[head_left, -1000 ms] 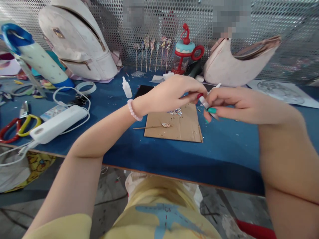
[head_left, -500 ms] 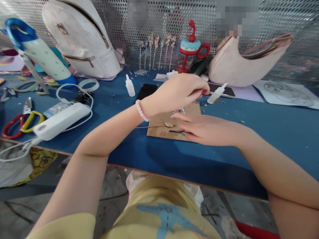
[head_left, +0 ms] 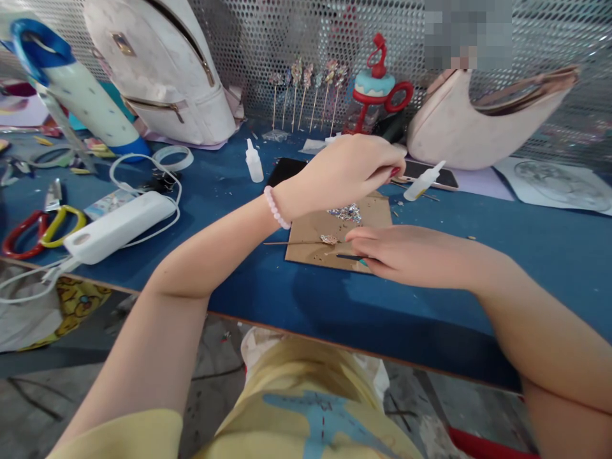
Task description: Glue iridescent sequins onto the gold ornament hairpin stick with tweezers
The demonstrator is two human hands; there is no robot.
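A brown cardboard piece [head_left: 306, 250] lies on the blue table. My left hand [head_left: 342, 169], with a pink bead bracelet [head_left: 276, 207], is above its back part, fingers pinched; whatever they hold is hidden. My right hand [head_left: 406, 255] rests low at the cardboard's right side, its fingers closed round dark tweezers [head_left: 349, 257] pointing left. Just left of its fingertips is a small glittery flower-like piece [head_left: 329, 240] on a thin brown stick [head_left: 291, 242]. Silvery bits [head_left: 349, 212] are heaped on the cardboard between my hands.
Glue bottles [head_left: 254, 162] [head_left: 424, 182] stand or lean beyond the cardboard, near a phone [head_left: 442, 176]. Decorated sticks [head_left: 296, 95], a red-handled cup [head_left: 375, 86] and bags [head_left: 478, 137] line the mesh back. Scissors [head_left: 29, 233] and a white device [head_left: 119, 226] lie left.
My right hand has drawn slightly right with the tweezers, and its fingers have come closer together. More of the silvery heap shows. The whole view has shifted slightly.
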